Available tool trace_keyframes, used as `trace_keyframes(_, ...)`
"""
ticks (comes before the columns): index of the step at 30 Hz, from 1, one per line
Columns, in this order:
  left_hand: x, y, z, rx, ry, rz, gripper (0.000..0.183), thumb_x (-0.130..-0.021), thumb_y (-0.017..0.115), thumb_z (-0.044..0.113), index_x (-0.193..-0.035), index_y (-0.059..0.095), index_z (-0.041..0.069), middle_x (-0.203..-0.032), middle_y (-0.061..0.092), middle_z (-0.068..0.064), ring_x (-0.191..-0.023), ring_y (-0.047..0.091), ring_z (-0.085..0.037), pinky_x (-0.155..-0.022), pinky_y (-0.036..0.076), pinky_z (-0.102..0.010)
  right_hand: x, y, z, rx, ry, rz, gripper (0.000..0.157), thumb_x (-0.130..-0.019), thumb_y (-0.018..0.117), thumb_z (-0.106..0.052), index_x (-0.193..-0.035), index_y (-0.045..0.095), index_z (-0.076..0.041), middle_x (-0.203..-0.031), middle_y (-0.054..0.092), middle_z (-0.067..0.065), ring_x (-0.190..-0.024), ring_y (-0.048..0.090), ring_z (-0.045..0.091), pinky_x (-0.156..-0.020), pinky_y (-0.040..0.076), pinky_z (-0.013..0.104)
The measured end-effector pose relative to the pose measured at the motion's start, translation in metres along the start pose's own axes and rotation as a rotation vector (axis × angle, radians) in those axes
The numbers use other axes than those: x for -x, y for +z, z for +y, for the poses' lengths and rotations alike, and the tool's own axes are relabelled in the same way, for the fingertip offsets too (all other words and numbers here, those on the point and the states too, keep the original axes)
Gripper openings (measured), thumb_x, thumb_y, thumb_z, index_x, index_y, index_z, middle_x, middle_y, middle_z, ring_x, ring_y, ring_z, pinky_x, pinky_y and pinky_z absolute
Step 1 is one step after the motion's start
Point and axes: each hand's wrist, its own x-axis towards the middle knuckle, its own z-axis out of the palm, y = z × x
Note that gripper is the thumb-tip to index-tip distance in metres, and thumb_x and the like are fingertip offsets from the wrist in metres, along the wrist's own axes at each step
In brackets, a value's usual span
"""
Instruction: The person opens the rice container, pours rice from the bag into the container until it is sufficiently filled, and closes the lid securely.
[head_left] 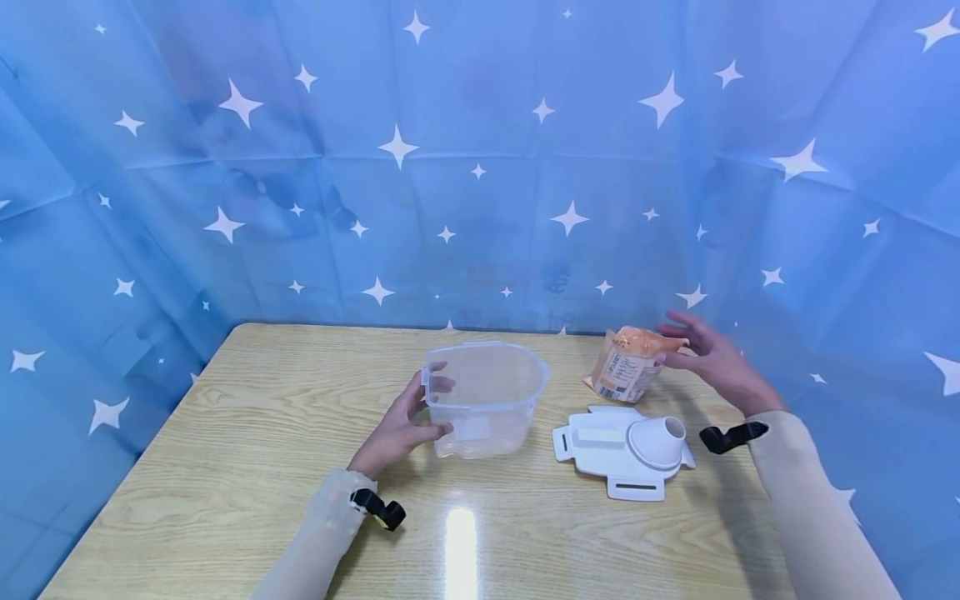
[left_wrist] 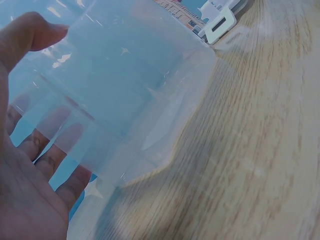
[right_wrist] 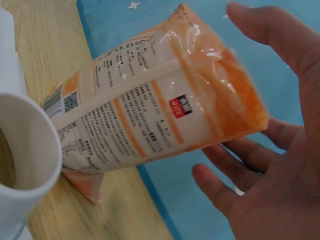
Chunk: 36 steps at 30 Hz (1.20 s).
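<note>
Orange bag (right_wrist: 150, 95) — barcode (right_wrist: 54, 106), red label (right_wrist: 180, 106), blurred print (right_wrist: 95, 142), clear tub (head_left: 480, 429)

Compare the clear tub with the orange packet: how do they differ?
The clear tub is see-through; the orange packet is coloured and printed. The tub is larger than the packet. The tub's top is wide open, while the packet's is crumpled. Each has a hand beside it: left hand and right hand respectively.

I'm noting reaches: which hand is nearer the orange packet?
Right. The right hand is right beside the packet's top end, contact unclear; the left hand is farther off, at the left end of the clear container.
</note>
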Motion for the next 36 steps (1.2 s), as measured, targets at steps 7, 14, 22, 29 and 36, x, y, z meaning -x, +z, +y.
trace_keyframes(7,0.0,0.0,-0.001,-0.004,0.004,0.004,0.089,-0.088,0.08,0.013,-0.157,0.03,0.042,-0.149,0.051,-0.005,-0.146,0.044,-0.034,-0.12,0.033,-0.065,-0.011,0.007,0.02,-0.029,0.043,-0.071,0.082,-0.1,0.068,-0.034,-0.165,0.021,-0.017,-0.163,0.034,0.02,-0.143,0.039,0.031,-0.1,0.047,0.021)
trace_keyframes(14,0.0,0.001,-0.003,0.002,0.012,-0.006,0.089,-0.089,0.078,0.012,-0.158,0.029,0.04,-0.149,0.05,-0.005,-0.146,0.043,-0.035,-0.118,0.036,-0.064,-0.02,0.018,0.037,-0.044,0.07,-0.16,0.072,-0.095,0.074,-0.028,-0.154,0.039,-0.006,-0.151,0.05,0.019,-0.119,0.056,0.0,-0.099,0.05,0.021)
trace_keyframes(22,-0.001,0.0,-0.002,-0.006,0.009,0.003,0.089,-0.088,0.079,0.013,-0.157,0.03,0.042,-0.149,0.051,-0.005,-0.146,0.044,-0.034,-0.12,0.032,-0.065,-0.033,0.018,0.042,-0.128,0.07,-0.218,0.071,-0.09,0.079,-0.021,-0.152,0.045,-0.012,-0.14,0.06,-0.003,-0.12,0.06,-0.002,-0.103,0.052,0.029)
trace_keyframes(29,-0.001,-0.001,0.0,0.004,0.015,-0.001,0.089,-0.089,0.079,0.012,-0.157,0.03,0.041,-0.149,0.051,-0.005,-0.146,0.044,-0.034,-0.12,0.033,-0.064,-0.037,0.018,0.042,-0.117,0.089,-0.212,0.071,-0.084,0.083,-0.011,-0.147,0.051,-0.008,-0.138,0.065,0.007,-0.117,0.063,0.007,-0.104,0.052,0.037)
trace_keyframes(36,-0.001,-0.001,-0.001,0.014,0.01,-0.006,0.09,-0.089,0.079,0.012,-0.157,0.03,0.042,-0.149,0.05,-0.006,-0.146,0.043,-0.036,-0.118,0.036,-0.064,-0.043,0.019,0.048,-0.079,0.055,-0.227,0.071,-0.082,0.086,-0.011,-0.145,0.053,-0.011,-0.132,0.068,-0.003,-0.115,0.063,0.002,-0.099,0.053,0.028)
